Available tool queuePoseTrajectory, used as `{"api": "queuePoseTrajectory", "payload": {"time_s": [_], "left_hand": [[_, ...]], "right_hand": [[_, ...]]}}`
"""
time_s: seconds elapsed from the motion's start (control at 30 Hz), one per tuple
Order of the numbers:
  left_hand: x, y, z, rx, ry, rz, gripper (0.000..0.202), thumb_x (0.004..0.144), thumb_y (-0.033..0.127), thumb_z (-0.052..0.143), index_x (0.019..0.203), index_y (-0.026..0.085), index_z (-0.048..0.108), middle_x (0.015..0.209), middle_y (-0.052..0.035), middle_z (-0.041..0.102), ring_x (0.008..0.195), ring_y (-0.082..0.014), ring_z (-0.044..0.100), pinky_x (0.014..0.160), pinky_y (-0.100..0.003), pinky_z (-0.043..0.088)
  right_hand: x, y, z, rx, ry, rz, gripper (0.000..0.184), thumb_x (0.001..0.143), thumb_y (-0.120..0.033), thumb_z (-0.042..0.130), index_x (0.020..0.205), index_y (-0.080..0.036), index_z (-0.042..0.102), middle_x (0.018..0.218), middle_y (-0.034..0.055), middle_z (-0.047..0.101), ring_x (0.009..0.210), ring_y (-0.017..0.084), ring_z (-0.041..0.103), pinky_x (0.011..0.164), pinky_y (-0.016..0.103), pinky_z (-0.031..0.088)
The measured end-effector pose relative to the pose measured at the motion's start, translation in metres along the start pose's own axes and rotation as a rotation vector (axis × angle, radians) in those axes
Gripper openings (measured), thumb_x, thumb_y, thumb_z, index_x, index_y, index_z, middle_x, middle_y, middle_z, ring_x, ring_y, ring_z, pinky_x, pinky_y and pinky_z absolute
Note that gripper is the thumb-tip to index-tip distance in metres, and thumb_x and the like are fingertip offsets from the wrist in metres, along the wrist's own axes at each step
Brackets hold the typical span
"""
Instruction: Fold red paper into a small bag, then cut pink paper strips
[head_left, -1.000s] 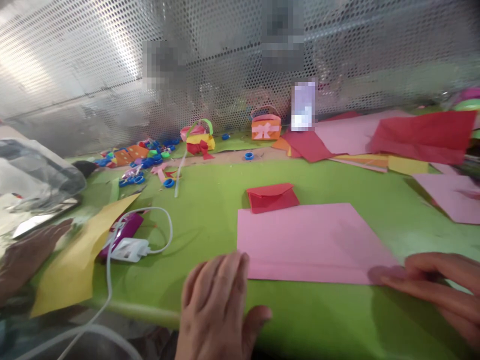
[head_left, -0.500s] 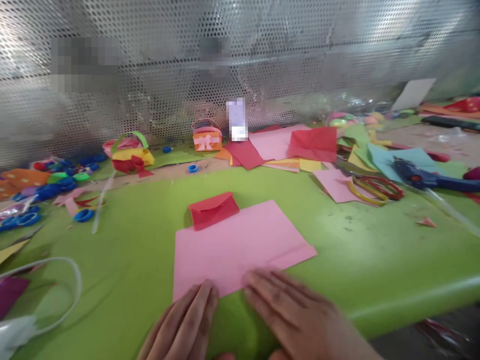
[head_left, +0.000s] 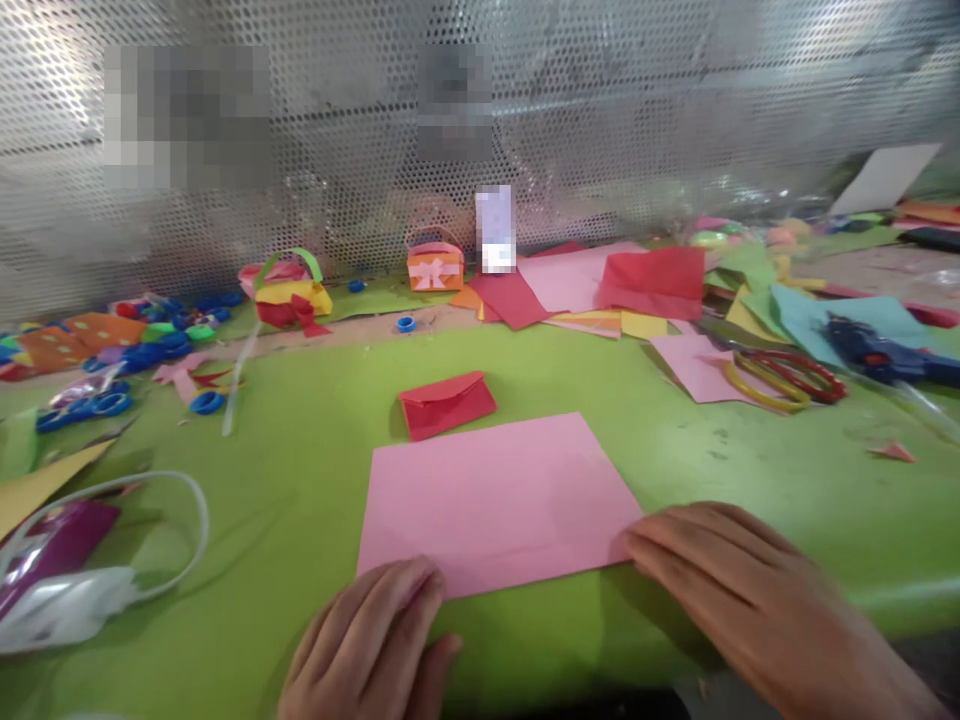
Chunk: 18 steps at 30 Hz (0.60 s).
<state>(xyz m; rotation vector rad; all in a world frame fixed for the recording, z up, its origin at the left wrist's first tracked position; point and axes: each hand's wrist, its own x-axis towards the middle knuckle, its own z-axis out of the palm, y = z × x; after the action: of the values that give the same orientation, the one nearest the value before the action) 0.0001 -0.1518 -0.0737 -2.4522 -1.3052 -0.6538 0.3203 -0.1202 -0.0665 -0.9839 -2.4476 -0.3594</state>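
A sheet of pink paper (head_left: pixel 487 500) lies on the green table, with a narrow folded strip along its near edge. On its near left corner rest the fingertips of my left hand (head_left: pixel 371 635), laid flat with the thumb apart. My right hand (head_left: pixel 739 580) has its fingers stretched out, the tips pressing on the near right corner. Just beyond the sheet sits a small folded red paper envelope (head_left: pixel 450 405), touched by neither hand.
Coloured paper sheets (head_left: pixel 652 285), scissors (head_left: pixel 769 380) and a blue glue gun (head_left: pixel 877 350) lie at the right. Small paper baskets (head_left: pixel 435 268) stand at the back by a perforated metal wall (head_left: pixel 360 120). A white cable (head_left: pixel 202 510) and more scissors (head_left: pixel 90 405) are at the left.
My right hand has slid right along the near edge to the corner, and the folded strip there now lies flatter. My left hand stays at the left corner. The view has shifted slightly.
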Motion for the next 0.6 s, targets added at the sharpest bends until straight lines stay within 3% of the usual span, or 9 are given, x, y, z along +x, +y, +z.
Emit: {"api": "queuePoseTrajectory", "payload": {"time_s": [0.07,0.13,0.27,0.47,0.6], "left_hand": [[0.0,-0.001,-0.006,-0.021,-0.046,-0.025,0.022,0.09,0.024,0.057,0.111,0.019,0.063,0.103,-0.0049,0.068,0.094,-0.0187,0.063,0.085,-0.03,0.047],[0.002,-0.002,-0.012,-0.045,-0.082,-0.061,0.018,0.091,0.028,0.056,0.106,0.021,0.064,0.099,-0.0037,0.067,0.09,-0.0177,0.062,0.081,-0.028,0.048],[0.011,-0.005,-0.016,-0.104,-0.133,-0.077,0.017,0.094,0.034,0.051,0.101,0.023,0.063,0.092,-0.0025,0.065,0.084,-0.0174,0.062,0.072,-0.028,0.051],[0.02,-0.008,-0.019,-0.136,-0.217,-0.007,0.019,0.096,0.019,0.042,0.098,0.021,0.061,0.086,-0.0018,0.066,0.076,-0.0171,0.062,0.065,-0.028,0.051],[0.023,-0.006,-0.018,-0.139,-0.201,-0.024,0.021,0.097,0.016,0.039,0.094,0.02,0.06,0.082,-0.0021,0.065,0.073,-0.0174,0.06,0.063,-0.03,0.05]], "right_hand": [[0.009,-0.006,0.001,-0.036,0.025,-0.074,0.035,0.095,-0.005,0.034,0.101,-0.014,0.067,0.092,0.0046,0.073,0.086,0.018,0.064,0.079,0.034,0.049],[0.011,-0.009,0.001,-0.066,0.022,-0.062,0.037,0.093,-0.002,0.032,0.1,-0.011,0.066,0.092,0.0079,0.072,0.087,0.021,0.063,0.08,0.038,0.048],[0.011,-0.01,0.002,-0.046,-0.021,0.007,0.037,0.09,-0.002,0.031,0.097,-0.015,0.065,0.09,0.0084,0.069,0.083,0.022,0.062,0.073,0.037,0.051],[0.012,-0.009,0.008,-0.007,-0.063,0.104,0.039,0.087,0.0,0.03,0.097,-0.018,0.062,0.091,0.0078,0.067,0.086,0.021,0.061,0.071,0.033,0.051],[0.007,0.002,0.013,0.026,-0.08,-0.04,0.028,0.093,-0.011,0.038,0.103,-0.019,0.063,0.094,0.0062,0.066,0.086,0.02,0.06,0.074,0.033,0.049]]}}
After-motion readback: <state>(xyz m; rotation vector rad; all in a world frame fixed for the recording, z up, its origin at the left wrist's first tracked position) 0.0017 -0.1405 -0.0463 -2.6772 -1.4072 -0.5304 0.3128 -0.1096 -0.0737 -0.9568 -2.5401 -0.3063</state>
